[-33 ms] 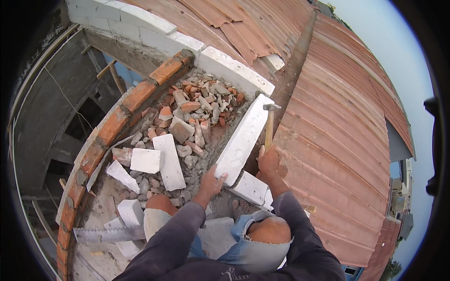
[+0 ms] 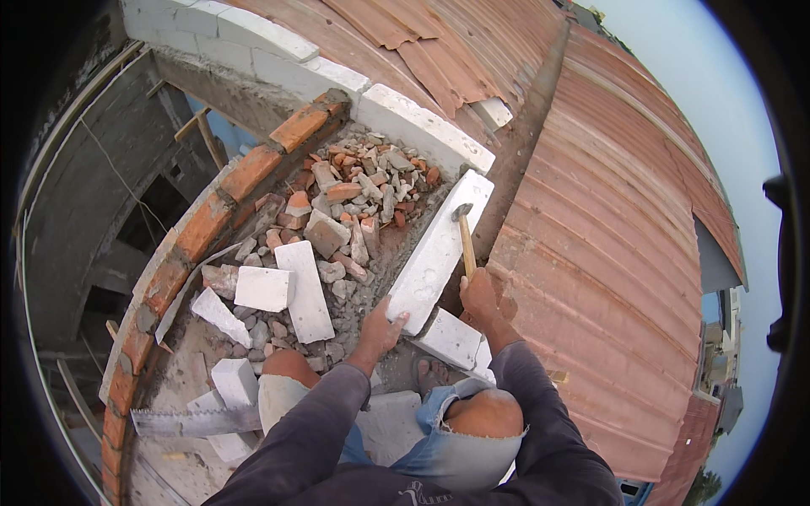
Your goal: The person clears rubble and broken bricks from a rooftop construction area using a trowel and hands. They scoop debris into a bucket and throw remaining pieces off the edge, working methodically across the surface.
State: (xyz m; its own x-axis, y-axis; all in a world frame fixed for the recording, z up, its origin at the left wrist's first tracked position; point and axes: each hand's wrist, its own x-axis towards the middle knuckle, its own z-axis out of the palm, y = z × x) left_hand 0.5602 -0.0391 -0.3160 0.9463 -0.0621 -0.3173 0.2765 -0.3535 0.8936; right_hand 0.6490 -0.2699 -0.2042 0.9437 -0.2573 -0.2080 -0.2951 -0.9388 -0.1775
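The left hand [image 2: 381, 331] lies on the near end of the long block [image 2: 439, 249], with its thumb over the top; whether the fingers clamp below, I cannot tell. The right hand [image 2: 481, 295] is closed around the hammer [image 2: 467, 243], whose head is at the top face of this block, touching or just above. The hands are apart.

The long block lies in line between the far blocks [image 2: 422, 128] and the near block [image 2: 449, 339]. I judge that the far blocks are already laid, and that the long block is placed but its setting is perhaps not complete. Its near end seems to stand higher than the near block.

The nearest to a container is the space between the curved brick wall [image 2: 196, 229] and the white blocks. It holds loose rubble [image 2: 359, 196], with cut pieces [image 2: 304, 293] on top. A saw [image 2: 198, 422] lies near the left knee, beside other pieces.
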